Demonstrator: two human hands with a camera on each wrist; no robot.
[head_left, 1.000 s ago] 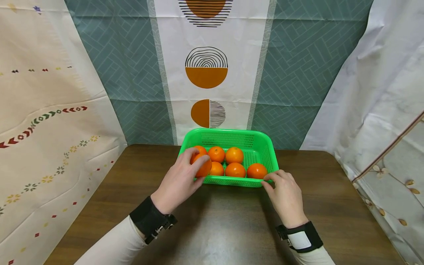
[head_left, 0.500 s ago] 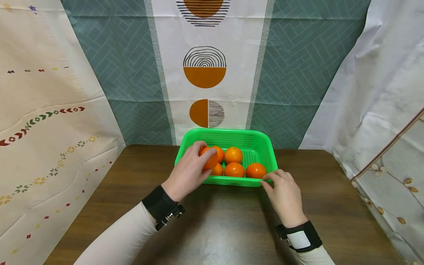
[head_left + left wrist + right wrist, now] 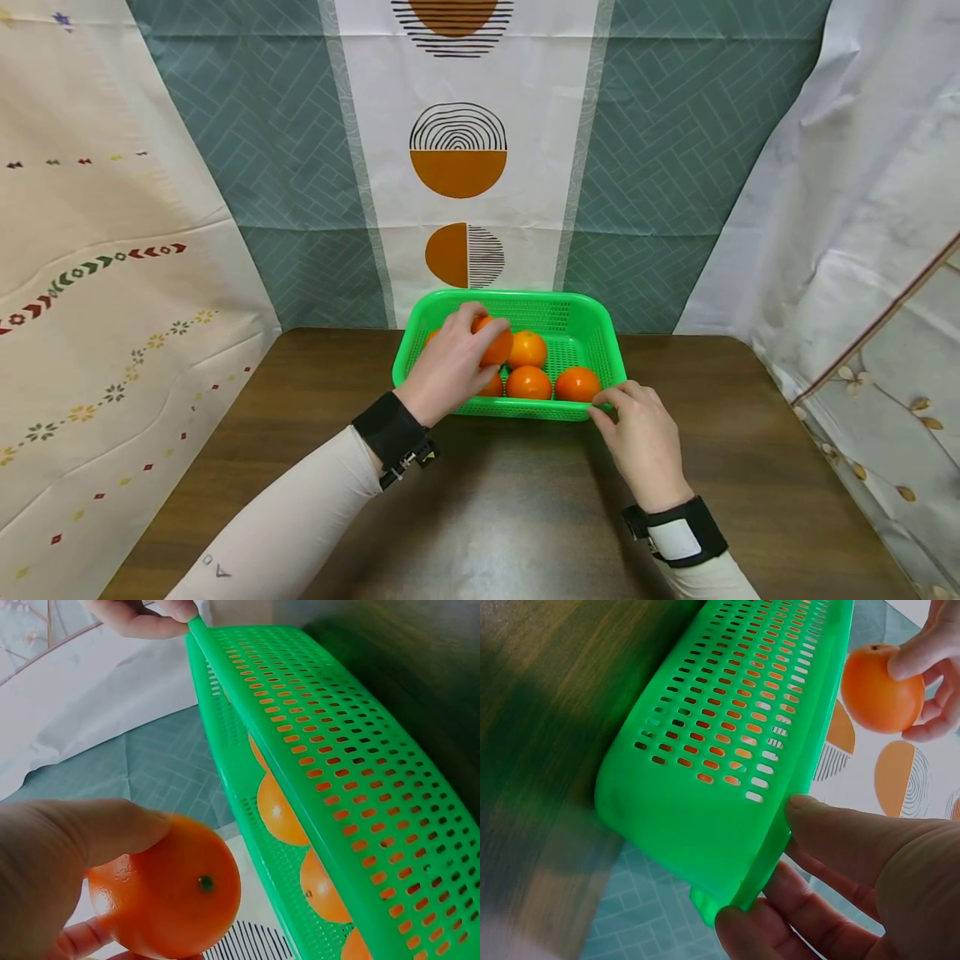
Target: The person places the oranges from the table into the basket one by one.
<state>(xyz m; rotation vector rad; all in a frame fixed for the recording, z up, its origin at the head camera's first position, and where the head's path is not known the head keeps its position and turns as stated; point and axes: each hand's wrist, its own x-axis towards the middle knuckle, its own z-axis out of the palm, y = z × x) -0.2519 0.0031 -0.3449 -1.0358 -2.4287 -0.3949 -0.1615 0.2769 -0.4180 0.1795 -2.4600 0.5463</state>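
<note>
My left hand (image 3: 448,365) holds an orange (image 3: 496,342) between thumb and fingers, raised over the green plastic basket (image 3: 525,409). In the left wrist view the held orange (image 3: 174,889) shows its small green stem end and hangs apart from the basket's rim. The thumb and fingers of my right hand (image 3: 642,442) pinch the rim at the basket's near right corner, as the right wrist view also shows. Several more oranges lie inside, among them a front-right orange (image 3: 577,384), a front-middle orange (image 3: 528,382) and one behind it (image 3: 528,348). My left hand partly hides others at the left.
The basket stands near the back of a brown wooden table (image 3: 495,500). Behind it hangs a green and white patterned cloth (image 3: 660,192). Pale cloths drape along the left side (image 3: 112,333) and right side (image 3: 862,292).
My left hand, with the orange in it, has moved right and slightly up over the basket, from the left end toward the middle. The right hand stays on the basket's corner.
</note>
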